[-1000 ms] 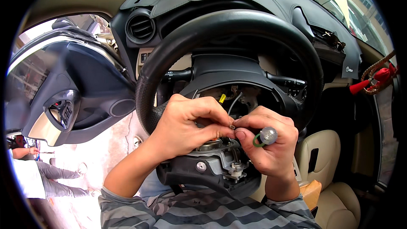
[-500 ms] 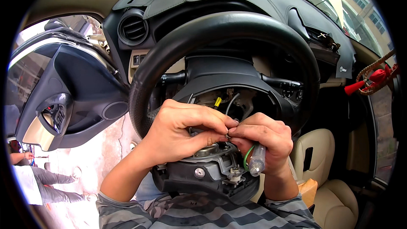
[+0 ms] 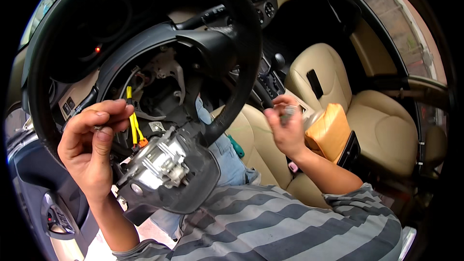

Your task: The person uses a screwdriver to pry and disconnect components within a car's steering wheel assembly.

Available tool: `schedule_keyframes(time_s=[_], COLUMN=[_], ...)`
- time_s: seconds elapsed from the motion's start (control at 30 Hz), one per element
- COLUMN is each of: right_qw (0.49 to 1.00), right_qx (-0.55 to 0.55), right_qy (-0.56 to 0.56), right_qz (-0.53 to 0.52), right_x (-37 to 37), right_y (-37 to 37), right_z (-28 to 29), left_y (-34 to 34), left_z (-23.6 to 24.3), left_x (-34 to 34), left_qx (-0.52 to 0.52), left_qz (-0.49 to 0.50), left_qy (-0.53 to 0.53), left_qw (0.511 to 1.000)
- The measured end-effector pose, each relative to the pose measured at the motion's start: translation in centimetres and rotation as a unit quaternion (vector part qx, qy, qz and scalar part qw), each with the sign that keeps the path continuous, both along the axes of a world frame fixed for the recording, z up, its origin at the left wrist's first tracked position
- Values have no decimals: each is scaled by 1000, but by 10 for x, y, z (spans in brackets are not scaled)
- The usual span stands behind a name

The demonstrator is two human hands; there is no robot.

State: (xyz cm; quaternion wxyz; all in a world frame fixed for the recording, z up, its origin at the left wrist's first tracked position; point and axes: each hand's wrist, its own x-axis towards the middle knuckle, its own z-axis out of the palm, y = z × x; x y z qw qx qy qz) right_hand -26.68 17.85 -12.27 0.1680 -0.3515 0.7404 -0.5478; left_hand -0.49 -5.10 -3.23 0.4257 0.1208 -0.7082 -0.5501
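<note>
My left hand [image 3: 92, 140] is raised beside the steering wheel [image 3: 43, 82], its thumb and forefinger pinching something small and dark that I cannot make out. Below the wheel opening hangs the detached airbag module [image 3: 164, 174], its metal back facing up. Yellow wires [image 3: 133, 125] run to an orange connector [image 3: 142, 142] on it, just right of my left fingers. My right hand [image 3: 288, 133], slightly blurred, is off to the right by the seats. Its curled fingers hold a clear-handled test pen [image 3: 289, 112], mostly hidden; a faint green wire trails leftward from it.
A teal-handled tool [image 3: 236, 146] lies by my leg. An orange-tan box [image 3: 329, 133] sits between the seats, near the gear lever [image 3: 277, 61]. A black phone-like object [image 3: 314, 83] rests on the beige passenger seat [image 3: 382, 121]. The car door [image 3: 48, 179] is at left.
My hands were together in front of the wheel and are now apart, the right one carried far right with the test pen. My view has swung right and down.
</note>
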Motion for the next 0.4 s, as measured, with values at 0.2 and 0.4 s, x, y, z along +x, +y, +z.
schedule_keyframes(time_s=[0.2,0.4], right_qw=[901,920], right_qx=[418,354], right_qy=[80,161], right_qz=[88,54], right_x=[17,65], right_y=[46,1], right_z=[-120,-156], left_y=[4,-11], left_z=[6,-9], left_x=[-8,17], left_qx=[-12,-37], left_qz=[-10,-12], left_qy=[-31,-35], left_qw=[999,999])
